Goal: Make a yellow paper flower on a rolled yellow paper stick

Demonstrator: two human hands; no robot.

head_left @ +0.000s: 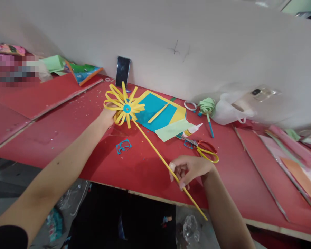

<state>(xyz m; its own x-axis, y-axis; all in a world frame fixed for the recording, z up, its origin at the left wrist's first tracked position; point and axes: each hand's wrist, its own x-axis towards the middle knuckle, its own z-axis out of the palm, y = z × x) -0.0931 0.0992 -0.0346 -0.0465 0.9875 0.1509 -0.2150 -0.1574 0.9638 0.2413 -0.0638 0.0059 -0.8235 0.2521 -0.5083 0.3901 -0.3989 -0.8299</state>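
- Yellow paper flower (126, 109) overlaps the left end of the blue sheet (152, 106) from this angle, its long yellow stem (154, 148) slanting down to the right.
- Right hand (190, 169) has the stem pinched, thumb against fingers; left hand (110, 116) is mostly behind the petals, so can't tell how it's gripping.
- Should be super light — petal loops look like thin paper, easy to crush, so I'd hold it by the stem, which seems stiffer.
- Heads up, the stem's bottom tip pokes past the front edge of the red table (98, 162) in this view.
- Scissors (208, 157) and glue bottle (190, 130) sit right of the stem, phone (123, 71) behind the petals — more elbow room leftward.
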